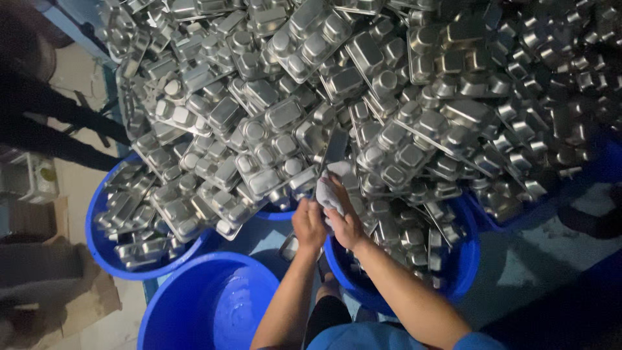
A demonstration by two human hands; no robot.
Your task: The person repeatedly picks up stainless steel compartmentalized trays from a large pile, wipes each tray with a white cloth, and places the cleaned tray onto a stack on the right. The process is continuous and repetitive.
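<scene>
Head view, looking down on a large heap of steel compartment trays (363, 97) that fills the upper frame and spills over several blue tubs. The person's two hands meet at lower centre. The right hand (343, 223) is clenched around a pale grey cloth (332, 188), which is bunched over the knuckles and pressed against a single tray (335, 148) standing nearly on edge, its narrow side toward the camera. The left hand (308, 227) is closed on the lower part of that same tray, just beside the right hand; the exact placing of its fingers is hidden from this angle. The held tray rises from between the hands into the front edge of the heap, above the gap between two tubs.

Below the right forearm stands a blue tub (466, 259) packed with trays set on edge. At lower left, an open blue tub (194, 304) shows a wet inner wall, and no trays can be seen in it. Farther left, a third blue tub (97, 246) holds trays lying at mixed angles. The person wears a blue short-sleeved top (376, 338), seen at the bottom edge. A dark figure (39, 110) stands at the upper left, beside a pale floor (78, 188); lighting is dim toward the right
</scene>
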